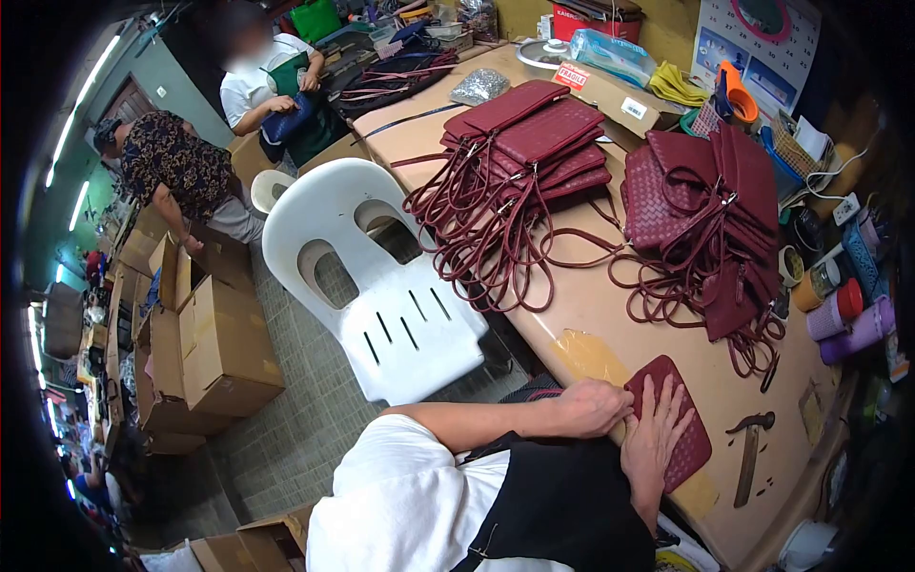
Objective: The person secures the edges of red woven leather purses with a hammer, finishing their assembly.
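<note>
A dark red woven-pattern pouch [688,456] lies flat near the table's front edge. My right hand [653,434] rests on it, palm down with fingers spread. Against the pouch's near left edge, my left hand [593,408] is closed, its fingertips pinched together; what they grip is too small to make out. To the right of the pouch, a hammer [750,459] lies on the table. Beyond my hands are a stack of dark red pouches [548,133] with tangled cord straps and a second pile [672,195] of the same kind.
A white plastic chair [372,276] stands left of the table [591,296]. Cardboard boxes [224,334] are on the floor, with a person [181,176] bending over them. Another person [272,81] stands behind the chair. Jars and purple rolls [858,329] line the right side.
</note>
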Tool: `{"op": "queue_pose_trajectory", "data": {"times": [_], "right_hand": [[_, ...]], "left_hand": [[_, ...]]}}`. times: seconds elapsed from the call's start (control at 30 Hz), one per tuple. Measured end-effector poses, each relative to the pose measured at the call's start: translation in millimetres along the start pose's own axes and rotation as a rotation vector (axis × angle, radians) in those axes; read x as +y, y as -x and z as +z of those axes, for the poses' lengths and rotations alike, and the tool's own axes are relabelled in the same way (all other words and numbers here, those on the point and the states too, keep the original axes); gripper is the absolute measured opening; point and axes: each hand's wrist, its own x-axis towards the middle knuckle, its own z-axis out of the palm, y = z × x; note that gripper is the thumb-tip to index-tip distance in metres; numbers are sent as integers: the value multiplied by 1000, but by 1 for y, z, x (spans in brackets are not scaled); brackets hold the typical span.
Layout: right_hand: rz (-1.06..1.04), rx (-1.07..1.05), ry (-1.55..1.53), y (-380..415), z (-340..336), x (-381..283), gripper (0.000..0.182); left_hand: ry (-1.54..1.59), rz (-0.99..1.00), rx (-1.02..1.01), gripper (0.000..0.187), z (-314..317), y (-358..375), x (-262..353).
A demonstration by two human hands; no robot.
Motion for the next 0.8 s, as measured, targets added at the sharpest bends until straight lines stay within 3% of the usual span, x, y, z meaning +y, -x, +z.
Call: {"op": "queue_pose_trajectory", "data": {"times": [0.03,0.07,0.17,0.43,0.6,0.73,0.8], "right_hand": [[9,-8,-14,0,0,0,64],[11,-8,-16,0,-1,0,64],[25,-18,-35,0,-3,-1,64],[-3,25,-58,2,-5,0,64],[-7,14,-78,4,-9,2,62],[-24,87,-280,2,1,2,55],[-35,100,-266,2,2,2,53]], "left_hand": [[51,17,-20,19,-6,0,-4],[76,-114,-15,22,-22,-3,0],[70,-133,-38,27,-40,-5,-18],[-16,-7,-26,32,-34,-10,-20],[104,150,76,27,-27,-7,-12],[-37,120,211,21,-15,-9,3],[-46,95,174,20,0,-11,5]]}}
